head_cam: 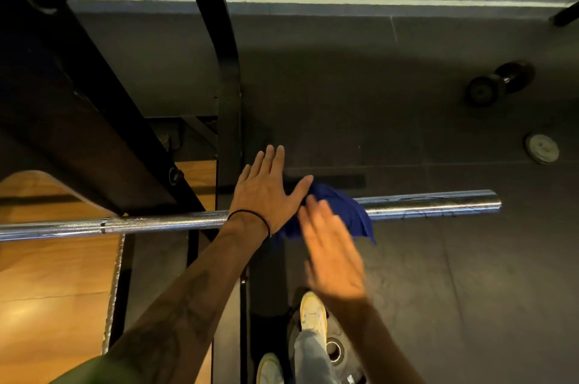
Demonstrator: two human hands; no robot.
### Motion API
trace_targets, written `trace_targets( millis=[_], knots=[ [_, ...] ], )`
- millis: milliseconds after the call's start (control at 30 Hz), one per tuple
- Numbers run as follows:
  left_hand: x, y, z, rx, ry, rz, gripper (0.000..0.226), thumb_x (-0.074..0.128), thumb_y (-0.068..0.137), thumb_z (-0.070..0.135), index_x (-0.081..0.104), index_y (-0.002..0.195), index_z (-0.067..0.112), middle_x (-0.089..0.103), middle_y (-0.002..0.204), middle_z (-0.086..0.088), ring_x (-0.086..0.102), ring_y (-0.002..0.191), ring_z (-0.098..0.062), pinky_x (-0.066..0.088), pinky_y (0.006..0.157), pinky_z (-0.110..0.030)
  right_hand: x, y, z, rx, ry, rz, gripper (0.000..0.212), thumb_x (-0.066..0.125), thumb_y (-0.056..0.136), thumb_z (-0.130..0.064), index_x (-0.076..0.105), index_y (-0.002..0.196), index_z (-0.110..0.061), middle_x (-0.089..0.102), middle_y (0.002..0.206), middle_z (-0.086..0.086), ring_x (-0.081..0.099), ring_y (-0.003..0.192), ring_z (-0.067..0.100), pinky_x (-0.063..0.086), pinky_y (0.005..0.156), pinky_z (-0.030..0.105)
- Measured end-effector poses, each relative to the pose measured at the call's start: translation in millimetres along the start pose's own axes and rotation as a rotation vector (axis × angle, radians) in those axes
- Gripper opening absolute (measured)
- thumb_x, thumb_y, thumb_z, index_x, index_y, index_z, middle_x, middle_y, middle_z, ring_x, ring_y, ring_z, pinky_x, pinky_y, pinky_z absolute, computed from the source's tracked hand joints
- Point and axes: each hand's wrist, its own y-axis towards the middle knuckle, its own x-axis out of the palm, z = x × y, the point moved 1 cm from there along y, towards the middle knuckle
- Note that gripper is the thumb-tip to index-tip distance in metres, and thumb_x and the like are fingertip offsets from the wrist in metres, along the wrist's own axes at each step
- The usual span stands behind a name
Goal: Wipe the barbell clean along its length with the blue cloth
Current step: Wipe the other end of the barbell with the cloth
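Lying draped over the barbell (432,203) near its right end, the blue cloth (344,211) is half hidden by the flat, released left hand (266,192) and the blurred right hand (332,255), fingers straight, with no readable writing anywhere.

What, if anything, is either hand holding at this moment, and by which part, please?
Nothing is gripped. The left hand lies flat with straight fingers by the blue cloth draped over the barbell; the blurred right hand is open too.

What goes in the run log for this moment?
blue cloth draped over barbell | left hand flat, fingers straight, touching cloth | right hand open, blurred | wiping underway
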Motion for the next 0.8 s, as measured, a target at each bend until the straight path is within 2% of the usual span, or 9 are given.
trace_targets(
  millis=[67, 167, 267, 333, 367, 500, 567, 700, 800],
  knots=[
    [-2, 12, 0, -0.032, 0.004, -0.055, 0.087, 0.021, 0.090, 0.076, -0.002, 0.157, 0.024, -0.002, 0.165, 0.000, -0.003, 0.151, -0.017, 0.002, 0.122, -0.039, -11, -7, 44, 0.177, -0.002, 0.084, 0.109, 0.080, 0.064, -0.003, 0.027, 0.158, -0.006, 0.023, 0.166, 0.016, 0.011, 0.157, 0.029, 0.009, 0.128, 0.040],
    [-3, 22, 1, -0.034, 0.033, -0.063, 0.085, 0.021, 0.092, 0.074, -0.003, 0.156, 0.023, -0.003, 0.165, -0.001, -0.004, 0.151, -0.018, 0.001, 0.122, -0.040, -16, 0, 31, 0.489, 0.070, 0.142, 0.110, 0.073, 0.065, -0.014, 0.018, 0.160, -0.006, 0.015, 0.168, 0.017, 0.005, 0.157, 0.036, 0.010, 0.126, 0.051],
    [-2, 24, 0, -0.048, 0.033, -0.106, 0.084, 0.021, 0.093, 0.072, -0.002, 0.156, 0.023, -0.002, 0.165, -0.001, -0.003, 0.151, -0.018, 0.002, 0.123, -0.040, -2, 0, -13, 0.191, 0.132, 0.006, 0.111, 0.075, 0.069, -0.019, 0.014, 0.162, -0.011, 0.011, 0.170, 0.015, 0.001, 0.158, 0.030, 0.007, 0.124, 0.050],
    [-1, 27, -1, -0.066, 0.016, -0.152, 0.085, 0.021, 0.092, 0.073, -0.001, 0.157, 0.023, -0.001, 0.165, -0.002, -0.002, 0.151, -0.018, 0.003, 0.123, -0.040, -9, -3, 3, -0.037, 0.053, -0.022, 0.102, 0.071, 0.072, -0.009, 0.022, 0.161, -0.012, 0.015, 0.170, 0.012, 0.012, 0.158, 0.026, 0.013, 0.127, 0.045],
    [-1, 30, -2, -0.075, 0.006, -0.174, 0.085, 0.021, 0.092, 0.073, -0.001, 0.157, 0.023, 0.000, 0.165, -0.002, -0.001, 0.151, -0.019, 0.003, 0.122, -0.041, -11, -5, 25, -0.026, -0.005, 0.004, 0.100, 0.072, 0.072, -0.004, 0.027, 0.160, -0.011, 0.019, 0.169, 0.012, 0.016, 0.157, 0.026, 0.016, 0.127, 0.043],
    [-2, 42, -5, -0.129, 0.001, -0.232, 0.083, 0.025, 0.094, 0.071, 0.005, 0.157, 0.021, 0.004, 0.165, -0.005, 0.003, 0.151, -0.023, 0.006, 0.121, -0.044, -18, 8, 38, 0.490, 0.044, 0.159, 0.108, 0.078, 0.063, -0.014, 0.028, 0.157, -0.002, 0.022, 0.166, 0.021, 0.014, 0.155, 0.038, 0.006, 0.128, 0.044],
    [-4, 46, -4, -0.151, 0.009, -0.229, 0.080, 0.025, 0.095, 0.069, 0.008, 0.157, 0.021, 0.006, 0.165, -0.006, 0.005, 0.151, -0.023, 0.007, 0.121, -0.045, -10, 11, -12, 0.496, 0.154, 0.167, 0.095, 0.067, 0.075, -0.019, 0.025, 0.158, 0.000, 0.018, 0.167, 0.021, 0.008, 0.156, 0.038, 0.007, 0.128, 0.048],
    [-15, 37, 2, -0.069, 0.094, 0.035, 0.063, 0.025, 0.101, 0.056, 0.029, 0.152, 0.019, 0.023, 0.161, -0.006, 0.017, 0.149, -0.022, 0.013, 0.121, -0.041, -13, -3, -7, 0.052, 0.143, 0.040, 0.074, 0.049, 0.085, -0.002, 0.033, 0.157, -0.003, 0.024, 0.167, 0.015, 0.019, 0.156, 0.030, 0.032, 0.121, 0.050],
    [-20, 12, 7, 0.030, 0.072, 0.266, 0.054, 0.029, 0.103, 0.048, 0.043, 0.145, 0.018, 0.035, 0.156, -0.005, 0.027, 0.146, -0.020, 0.016, 0.120, -0.036, -23, -6, 57, 0.226, 0.027, 0.076, 0.087, 0.066, 0.075, 0.002, 0.035, 0.156, -0.004, 0.027, 0.166, 0.015, 0.021, 0.155, 0.030, 0.022, 0.125, 0.047]
  ],
)
